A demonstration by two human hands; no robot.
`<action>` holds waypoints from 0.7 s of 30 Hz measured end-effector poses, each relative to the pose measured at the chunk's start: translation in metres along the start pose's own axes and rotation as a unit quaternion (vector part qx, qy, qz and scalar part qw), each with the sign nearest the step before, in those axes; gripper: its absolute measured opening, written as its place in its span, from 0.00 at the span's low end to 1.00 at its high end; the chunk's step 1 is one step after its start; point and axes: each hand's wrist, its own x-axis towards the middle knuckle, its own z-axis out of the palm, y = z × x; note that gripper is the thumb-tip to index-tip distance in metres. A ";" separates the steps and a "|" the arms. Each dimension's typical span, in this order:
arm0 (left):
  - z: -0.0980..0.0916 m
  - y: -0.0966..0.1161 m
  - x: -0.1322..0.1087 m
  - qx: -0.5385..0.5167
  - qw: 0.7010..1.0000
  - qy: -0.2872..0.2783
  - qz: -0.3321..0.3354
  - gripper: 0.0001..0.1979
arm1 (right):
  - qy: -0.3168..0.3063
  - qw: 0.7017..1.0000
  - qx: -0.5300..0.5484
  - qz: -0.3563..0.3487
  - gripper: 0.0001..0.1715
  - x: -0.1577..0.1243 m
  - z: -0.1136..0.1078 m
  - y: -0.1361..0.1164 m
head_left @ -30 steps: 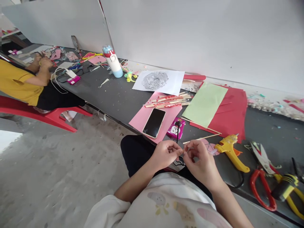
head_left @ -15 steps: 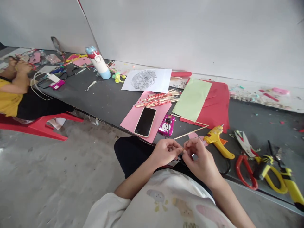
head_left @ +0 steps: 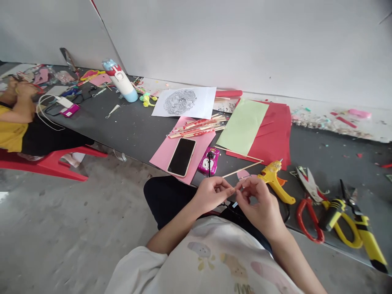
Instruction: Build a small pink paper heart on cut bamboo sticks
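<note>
My left hand [head_left: 213,193] and my right hand [head_left: 256,202] meet fingertip to fingertip over my lap, at the table's front edge. Both are pinched closed; whatever lies between the fingertips is too small to make out. Just beyond them are thin wooden sticks [head_left: 243,168], a pink round piece [head_left: 243,174] and a yellow glue gun [head_left: 275,182]. A purple device [head_left: 209,161] with a panda face lies past my left hand, beside a phone [head_left: 181,157] on pink paper [head_left: 162,152].
Red-handled scissors [head_left: 310,220] and yellow-handled pliers [head_left: 369,239] lie at the right. Farther back are green paper [head_left: 243,124], red paper [head_left: 275,134], bundled sticks [head_left: 199,127], a printed drawing [head_left: 183,102] and a bottle [head_left: 122,83]. Another person's hands [head_left: 23,92] are at far left.
The view has shifted slightly, so the table items appear a little farther left. My hands stay together, with small changes in the fingers.
</note>
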 end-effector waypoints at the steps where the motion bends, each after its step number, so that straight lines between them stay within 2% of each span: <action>1: -0.001 -0.001 -0.001 0.001 1.000 0.001 0.001 0.21 | -0.006 1.000 0.002 -0.004 0.10 0.001 0.001 0.000; 6: -0.006 -0.006 -0.005 -0.015 1.000 0.009 0.004 0.23 | -0.022 0.999 -0.009 -0.038 0.10 0.002 0.004 0.001; 14: -0.009 -0.008 -0.013 -0.065 0.997 0.030 -0.015 0.24 | 0.004 0.988 -0.097 -0.123 0.09 0.006 0.013 -0.002; 21: -0.006 -0.011 -0.015 -0.026 0.999 0.032 -0.010 0.22 | -0.015 0.990 -0.076 -0.118 0.10 0.001 0.013 -0.001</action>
